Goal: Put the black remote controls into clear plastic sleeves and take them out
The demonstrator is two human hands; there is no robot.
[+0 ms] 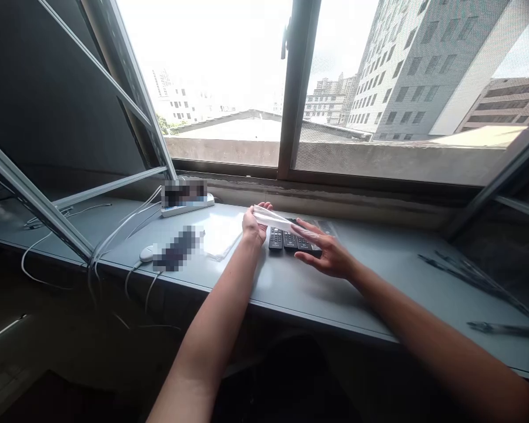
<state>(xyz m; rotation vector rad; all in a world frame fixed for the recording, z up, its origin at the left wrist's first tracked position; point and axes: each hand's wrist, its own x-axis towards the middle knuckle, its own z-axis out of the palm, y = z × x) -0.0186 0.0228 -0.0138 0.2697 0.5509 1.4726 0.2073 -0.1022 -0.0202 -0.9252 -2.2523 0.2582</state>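
Observation:
My left hand (pixel 256 225) is closed around one end of a thin, whitish plastic bag (pixel 273 219), palm turned up. The bag stretches across to my right hand (pixel 328 252), whose fingers are spread out and lie along its other end. Below the bag, several black remote controls (pixel 275 238) lie side by side on the grey desk (pixel 291 288). My right hand partly covers the remotes on that side. Left of my left forearm rests a flat pile of clear plastic bags (pixel 220 238).
A white power strip (pixel 187 204) with cables stands at the back left. Nearer lie a white round device (pixel 147 254) and a blurred dark item (pixel 178 249). Dark rod-like pieces (pixel 471 276) lie at the right. Metal shelf frames (pixel 132 88) flank the window (pixel 286 147).

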